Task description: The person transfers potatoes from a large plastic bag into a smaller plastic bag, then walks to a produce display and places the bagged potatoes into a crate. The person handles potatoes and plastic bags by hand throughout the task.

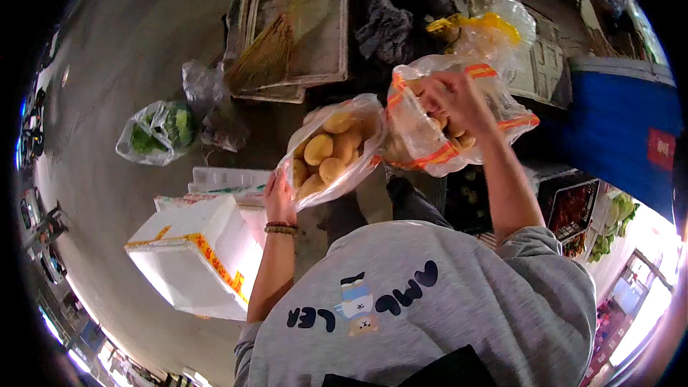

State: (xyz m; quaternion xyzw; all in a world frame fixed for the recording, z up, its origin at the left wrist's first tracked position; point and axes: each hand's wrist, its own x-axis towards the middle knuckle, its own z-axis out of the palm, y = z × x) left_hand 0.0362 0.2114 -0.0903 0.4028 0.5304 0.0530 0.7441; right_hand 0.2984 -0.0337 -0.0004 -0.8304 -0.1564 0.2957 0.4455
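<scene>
My left hand grips the near-left rim of a clear plastic bag, whose mouth gapes towards me. Inside it lie several smooth yellow-brown potatoes. Over the mouth of a second plastic bag, printed with orange and red bands, is my right hand, fingers bent and blurred. Whether it holds anything cannot be made out. More potatoes show below that hand, partly covered by my wrist and the bag's folds. The two bags touch side by side.
Beyond the bags lie a straw broom on stacked crates and dark cloth. White foam boxes stand left, near bagged green vegetables. A blue container and a dark produce crate are at right.
</scene>
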